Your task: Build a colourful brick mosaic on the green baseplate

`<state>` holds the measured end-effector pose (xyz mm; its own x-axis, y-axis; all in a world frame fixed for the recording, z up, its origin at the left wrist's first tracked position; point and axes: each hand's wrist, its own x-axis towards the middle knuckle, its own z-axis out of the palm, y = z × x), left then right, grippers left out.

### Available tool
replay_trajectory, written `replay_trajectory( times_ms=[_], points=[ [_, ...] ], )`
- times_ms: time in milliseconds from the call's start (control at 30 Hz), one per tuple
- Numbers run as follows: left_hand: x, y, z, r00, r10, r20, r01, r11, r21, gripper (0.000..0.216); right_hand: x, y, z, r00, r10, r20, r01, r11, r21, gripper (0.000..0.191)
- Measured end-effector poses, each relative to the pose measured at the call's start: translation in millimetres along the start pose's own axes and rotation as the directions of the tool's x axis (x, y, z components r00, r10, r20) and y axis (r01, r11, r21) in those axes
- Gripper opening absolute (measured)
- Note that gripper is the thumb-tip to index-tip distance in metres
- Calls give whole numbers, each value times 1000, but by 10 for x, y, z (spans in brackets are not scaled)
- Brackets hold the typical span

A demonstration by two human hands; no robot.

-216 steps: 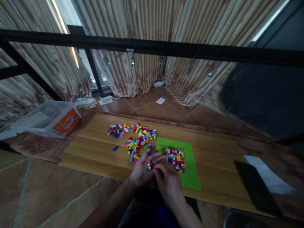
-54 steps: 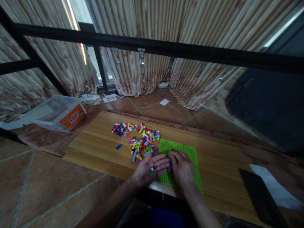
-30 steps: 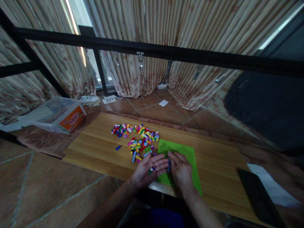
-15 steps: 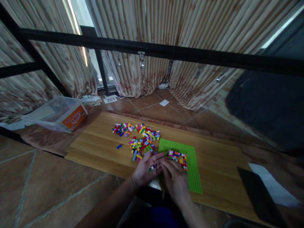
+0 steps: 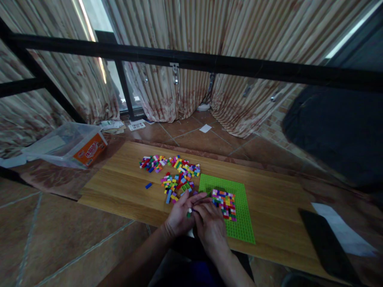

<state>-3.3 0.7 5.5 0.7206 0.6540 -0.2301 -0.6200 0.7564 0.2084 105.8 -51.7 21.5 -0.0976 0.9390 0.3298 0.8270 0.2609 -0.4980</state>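
Bricks (image 5: 189,211), tiny and mixed in colour, are lying in the half-cupped left hand (image 5: 178,215) at the tabletop's (image 5: 125,187) 6 o'clock edge, beside the green baseplate (image 5: 241,225). The right hand (image 5: 210,227) is bunching its fingertips over them; whether it is pinching one I cannot tell.

Bare wood lay open across the right-centre of the board (image 5: 275,199), between the green baseplate (image 5: 242,227) and the dark slab (image 5: 326,247) at lower right. It lay open again at the board's left end, broken only by a lone blue brick (image 5: 149,185). The loose-brick heap (image 5: 176,173) crowded the upper centre. The built patch (image 5: 224,203), left hand (image 5: 179,215) and right hand (image 5: 211,229) blocked the baseplate's near-left side. A black bar (image 5: 209,61) crossed the upper frame.
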Motion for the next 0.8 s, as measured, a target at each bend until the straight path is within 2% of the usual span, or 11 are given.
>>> replay_trajectory(
  times_ms=[67, 167, 333, 600, 800],
  points=[
    [-2, -3, -2, 1000, 2, -7, -2, 1000, -2, 52, -10, 21, -49, 1000, 19, -5, -19, 998, 61, 19],
    [-1, -7, -27, 1000, -3, -15, 3, 1000, 11, 52, -26, 125, -157, 992, 115, -60, -107, 987, 123, 21],
    [11, -11, -84, 1000, -8, 7, 7, 999, 44, 54, 50, 411, -337, 964, 227, -136, -218, 973, 80, 24],
    [5, -11, -69, 1000, 6, 6, -6, 999, 49, 55, 236, 536, -351, 982, 163, -95, -170, 983, -69, 28],
    [7, -15, -70, 1000, -1, 4, 1, 999, 54, 55, 261, 578, -289, 984, 143, -103, -153, 983, -99, 25]
  ],
)
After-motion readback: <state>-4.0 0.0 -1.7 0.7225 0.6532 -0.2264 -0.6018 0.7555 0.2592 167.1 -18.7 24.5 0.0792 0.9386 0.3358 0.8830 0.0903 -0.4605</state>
